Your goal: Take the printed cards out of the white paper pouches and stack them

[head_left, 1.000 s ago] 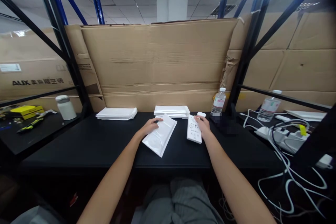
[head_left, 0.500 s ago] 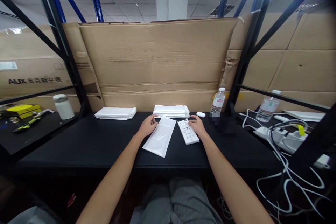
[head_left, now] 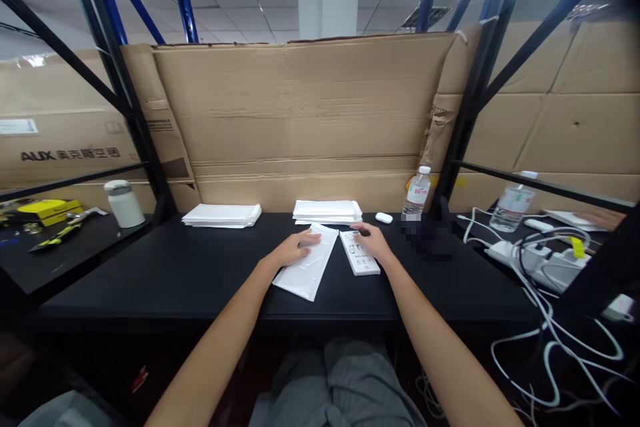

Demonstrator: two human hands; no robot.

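Note:
A white padded mailer (head_left: 306,277) lies flat and slightly slanted on the black table. My left hand (head_left: 295,248) rests on its upper left part, fingers stretched out over the surface. To the right of the mailer is a slim white box (head_left: 361,260) with black printed drawings and lettering. My right hand (head_left: 375,240) is at the upper right of this box, fingers bent and apart, with the tips over its top end. Whether those fingertips press on the box cannot be made out. Neither hand lifts anything.
Behind the hands are two stacks of white mailers, one in the middle (head_left: 327,211) and one leftward (head_left: 221,215). A white earbud case (head_left: 384,218) and a water bottle (head_left: 417,193) stand near a cardboard panel (head_left: 300,113). White cables (head_left: 547,347) and another person's hand (head_left: 603,219) are at right.
My left hand has moved right, from the mailer's left edge onto its surface. My right hand's fingers have shifted slightly and bent more. At far right another person's hand has come into view.

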